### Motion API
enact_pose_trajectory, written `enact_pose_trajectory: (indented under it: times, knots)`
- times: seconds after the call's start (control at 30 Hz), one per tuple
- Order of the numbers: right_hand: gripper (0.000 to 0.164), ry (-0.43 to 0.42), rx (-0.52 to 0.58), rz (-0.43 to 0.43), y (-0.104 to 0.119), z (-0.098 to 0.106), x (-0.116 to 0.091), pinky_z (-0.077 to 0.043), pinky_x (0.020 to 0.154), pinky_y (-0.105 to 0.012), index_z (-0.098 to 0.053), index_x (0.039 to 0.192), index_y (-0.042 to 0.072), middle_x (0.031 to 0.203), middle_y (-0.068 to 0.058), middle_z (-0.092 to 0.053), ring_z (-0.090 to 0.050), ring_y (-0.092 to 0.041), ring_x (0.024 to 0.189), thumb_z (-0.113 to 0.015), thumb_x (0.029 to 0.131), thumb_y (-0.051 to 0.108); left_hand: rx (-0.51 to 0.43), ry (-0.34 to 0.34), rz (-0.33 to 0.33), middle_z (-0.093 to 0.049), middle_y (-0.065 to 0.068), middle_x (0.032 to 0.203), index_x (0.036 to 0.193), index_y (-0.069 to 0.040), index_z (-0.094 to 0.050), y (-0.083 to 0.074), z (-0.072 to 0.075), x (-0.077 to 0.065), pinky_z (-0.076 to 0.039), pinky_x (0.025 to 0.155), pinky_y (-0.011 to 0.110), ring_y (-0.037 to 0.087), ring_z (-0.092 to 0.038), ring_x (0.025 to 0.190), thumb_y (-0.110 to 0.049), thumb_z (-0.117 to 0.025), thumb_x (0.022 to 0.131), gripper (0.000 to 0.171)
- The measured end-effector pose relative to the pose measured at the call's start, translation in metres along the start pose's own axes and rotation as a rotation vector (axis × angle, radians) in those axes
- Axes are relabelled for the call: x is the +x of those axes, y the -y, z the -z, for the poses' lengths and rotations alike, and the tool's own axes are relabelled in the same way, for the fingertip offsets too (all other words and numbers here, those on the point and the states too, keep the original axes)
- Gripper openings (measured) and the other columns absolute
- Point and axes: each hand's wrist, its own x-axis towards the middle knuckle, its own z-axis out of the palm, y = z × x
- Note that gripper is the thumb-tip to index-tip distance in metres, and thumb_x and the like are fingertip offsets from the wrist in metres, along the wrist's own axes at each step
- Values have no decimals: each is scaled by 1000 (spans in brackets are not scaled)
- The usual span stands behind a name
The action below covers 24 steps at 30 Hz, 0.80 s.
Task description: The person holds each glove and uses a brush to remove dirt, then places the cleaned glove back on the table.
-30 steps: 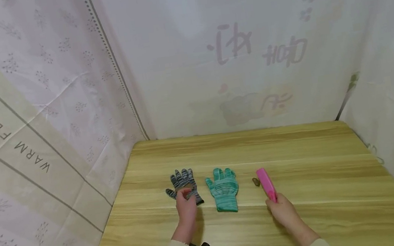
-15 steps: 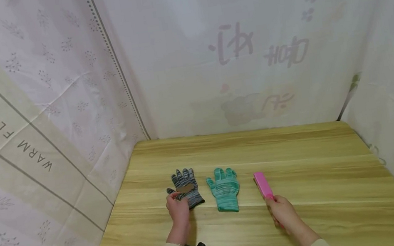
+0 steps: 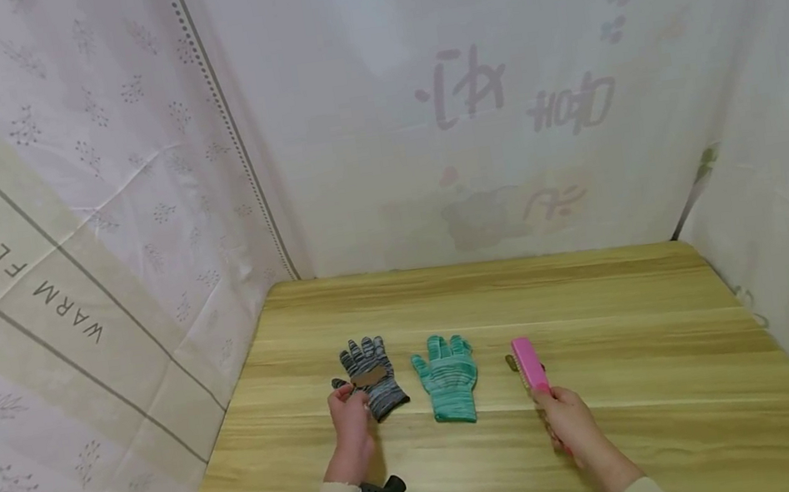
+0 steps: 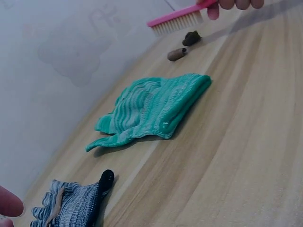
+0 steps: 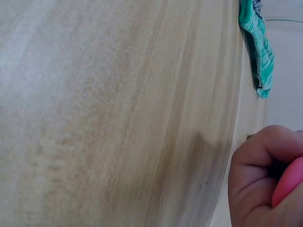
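One grey-striped glove [image 3: 385,395] and one green glove [image 3: 453,381] lie on the worktop [image 3: 598,293], grey at green's nine o'clock. Over the last second the left hand [image 3: 351,422] has shifted to grey's eight o'clock edge, baring one brown strip [image 3: 370,376], which I judge leaves it unpressed; whether those bent fingers hold anything, I cannot tell. At green's four o'clock the right hand [image 3: 571,421] grips one pink brush [image 3: 529,361], raised near two small pieces: a brown roll [image 4: 177,55], a dark lump [image 4: 191,38].

The brush [image 3: 527,360] is pink with pale bristles [image 4: 179,23]; one glove [image 3: 451,381] is streaky green, another glove [image 3: 388,396] black-and-grey striped with a brown patch [image 3: 370,377].
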Motion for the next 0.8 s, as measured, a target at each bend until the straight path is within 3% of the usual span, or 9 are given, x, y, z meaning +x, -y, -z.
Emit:
enact_pose_trajectory:
  times: [0.17, 0.4, 0.53, 0.7, 0.8]
  knots:
    - [39, -16, -29, 10, 1, 0, 1, -39, 43, -24, -55, 120, -5, 62, 3, -45, -38, -8, 47, -45, 106, 30, -57, 5, 51, -36, 7, 109, 129, 0, -32, -4, 0, 3, -39, 65, 29, 16, -39, 77, 8, -46, 87, 45]
    - [38, -16, -47, 30, 3, 2, -1, -37, 43, -24, -55, 120, -6, 62, 4, -44, -37, -8, 45, -46, 106, 28, -215, 23, 97, -39, 8, 90, 121, -3, -29, -8, 5, 8, -43, 65, 27, 14, -42, 65, 9, -44, 88, 38]
    - [40, -16, -56, 32, 2, 3, -1, -35, 42, -23, -54, 123, -7, 61, 5, -42, -35, -7, 44, -47, 106, 29, -248, 32, 145, -38, 10, 100, 127, -4, -28, -9, 4, 11, -45, 77, 30, 19, -46, 82, 6, -42, 92, 39]
    - [39, -22, -56, 26, 1, 3, -1, -32, 41, -23, -55, 119, -7, 60, 6, -40, -34, -7, 44, -47, 106, 29, -249, 64, 215, -34, 14, 116, 152, -1, -17, -12, 3, 11, -44, 90, 32, 22, -44, 101, 1, -39, 94, 62]
    - [37, -27, -59, 24, -1, 3, 0, -32, 41, -23, -55, 114, -7, 59, 5, -39, -34, -8, 44, -48, 106, 29, -247, 64, 243, -43, 13, 111, 140, 1, -35, -13, 4, 11, -45, 86, 30, 19, -50, 94, -3, -42, 95, 46]
